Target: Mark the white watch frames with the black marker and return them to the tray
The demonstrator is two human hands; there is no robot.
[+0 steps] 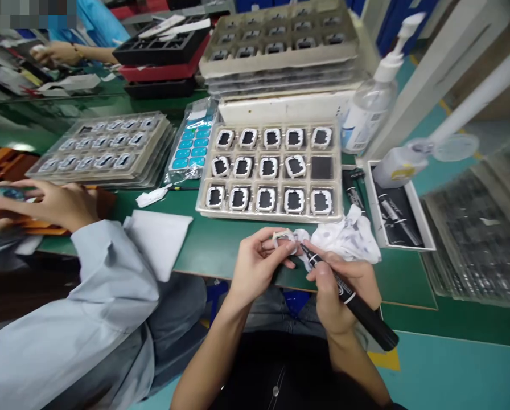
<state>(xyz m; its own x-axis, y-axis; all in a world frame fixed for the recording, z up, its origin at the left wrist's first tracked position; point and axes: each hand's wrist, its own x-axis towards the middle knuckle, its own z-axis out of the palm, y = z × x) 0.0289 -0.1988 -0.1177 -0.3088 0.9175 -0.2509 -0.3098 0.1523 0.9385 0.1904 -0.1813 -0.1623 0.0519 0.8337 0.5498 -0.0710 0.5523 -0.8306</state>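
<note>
Between the thumb and fingers of my left hand (257,262) is a small, pale, rounded-square frame (283,237). My right hand (344,285) grips a black marker pen (357,310) like a writing tool, its tip beside the frame's right edge. Whether the tip touches the frame I cannot tell. A crumpled, spotted white cloth (346,236) lies on the bench by my right hand, and some white cloth shows behind the marker tip. Just beyond my hands sits a plastic tray (272,215) with rows of similar white frames; one pocket (321,167) at its right holds no frame.
Stacked trays stand at the back (280,62), left (105,148) and right (481,228). A pump bottle (370,108) and a white box (428,242) with a bottle and markers are at right. A co-worker's sleeve (105,273) is close on my left, beside a folded white cloth (159,239).
</note>
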